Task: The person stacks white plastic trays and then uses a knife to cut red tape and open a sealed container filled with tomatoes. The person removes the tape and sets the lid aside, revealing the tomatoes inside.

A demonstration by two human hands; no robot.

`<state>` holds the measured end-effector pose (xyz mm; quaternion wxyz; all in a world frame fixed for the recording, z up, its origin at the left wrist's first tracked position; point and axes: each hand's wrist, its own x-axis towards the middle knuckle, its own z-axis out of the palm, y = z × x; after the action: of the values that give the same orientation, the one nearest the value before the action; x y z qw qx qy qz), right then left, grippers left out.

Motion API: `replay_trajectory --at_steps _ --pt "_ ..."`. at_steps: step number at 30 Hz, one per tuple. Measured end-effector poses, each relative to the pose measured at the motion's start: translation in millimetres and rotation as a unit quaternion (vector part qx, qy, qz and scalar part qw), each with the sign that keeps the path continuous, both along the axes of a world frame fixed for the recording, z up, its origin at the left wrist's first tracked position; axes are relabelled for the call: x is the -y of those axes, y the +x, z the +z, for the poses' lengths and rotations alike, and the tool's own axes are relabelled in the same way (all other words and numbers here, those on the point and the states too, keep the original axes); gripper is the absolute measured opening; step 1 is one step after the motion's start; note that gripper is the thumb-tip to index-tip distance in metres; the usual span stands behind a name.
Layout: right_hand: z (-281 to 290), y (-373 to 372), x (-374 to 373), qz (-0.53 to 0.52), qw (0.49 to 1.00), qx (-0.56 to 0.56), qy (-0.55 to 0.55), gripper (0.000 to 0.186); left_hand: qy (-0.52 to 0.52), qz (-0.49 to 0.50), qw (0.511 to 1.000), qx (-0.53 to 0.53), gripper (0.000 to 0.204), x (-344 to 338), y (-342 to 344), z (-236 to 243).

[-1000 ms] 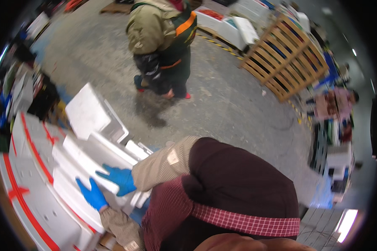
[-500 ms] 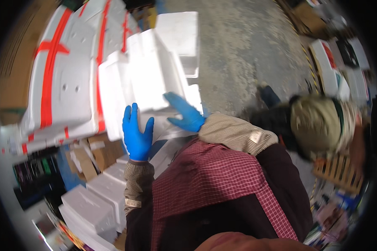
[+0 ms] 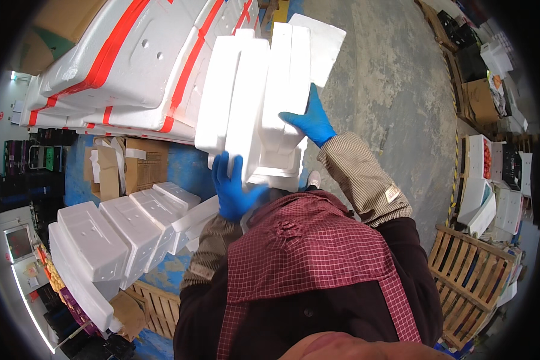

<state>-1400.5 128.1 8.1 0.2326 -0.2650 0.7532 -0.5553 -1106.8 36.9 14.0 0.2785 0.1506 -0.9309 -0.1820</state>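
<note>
My right hand [image 3: 311, 117] in a blue glove grips the right side of an upright white foam piece [image 3: 288, 72], thumb across its lower front. My left hand [image 3: 234, 186], also gloved, has fingers apart at the bottom of another white foam piece [image 3: 219, 90]; whether it touches is unclear. A white foam lid [image 3: 322, 45] sticks out behind them, and a white foam tray [image 3: 282, 162] sits below. To the left stand large white foam boxes [image 3: 132, 54] with red tape.
Smaller foam boxes [image 3: 84, 240] lie lower left near cardboard [image 3: 150, 168] and a wooden pallet [image 3: 162, 306]. At right are another pallet [image 3: 468, 282], crates and boxes of goods [image 3: 480, 156] along a yellow-black floor line. Grey floor [image 3: 390, 72] runs between.
The view has swung round toward the foam stack. My right hand has moved up onto the right-hand piece; my left stays low at the stack. The other person is no longer visible.
</note>
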Motion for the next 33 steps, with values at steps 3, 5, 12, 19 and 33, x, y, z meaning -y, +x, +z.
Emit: replay_trajectory --at_steps 3,5,12,19,33 --pt "8.1 5.3 12.9 0.014 0.999 0.008 0.029 0.115 0.039 0.114 0.993 0.004 0.074 39.8 -47.2 29.3" --pt "15.7 15.0 13.2 0.020 0.998 0.011 0.054 0.122 -0.010 0.091 0.988 -0.123 0.058 77.6 -82.6 52.0" --pt "14.7 31.3 14.8 0.001 0.996 -0.042 0.081 0.129 -0.057 0.116 0.991 -0.034 0.053 86.8 -109.5 78.9" --pt "-2.9 19.0 4.3 -0.006 0.993 0.117 -0.001 0.124 0.001 0.183 0.978 -0.101 0.057 130.3 -50.7 38.9" --pt "-2.0 26.4 27.0 0.061 0.997 0.053 -0.016 0.114 -0.010 0.282 0.951 0.125 0.060 153.4 -82.6 26.5"
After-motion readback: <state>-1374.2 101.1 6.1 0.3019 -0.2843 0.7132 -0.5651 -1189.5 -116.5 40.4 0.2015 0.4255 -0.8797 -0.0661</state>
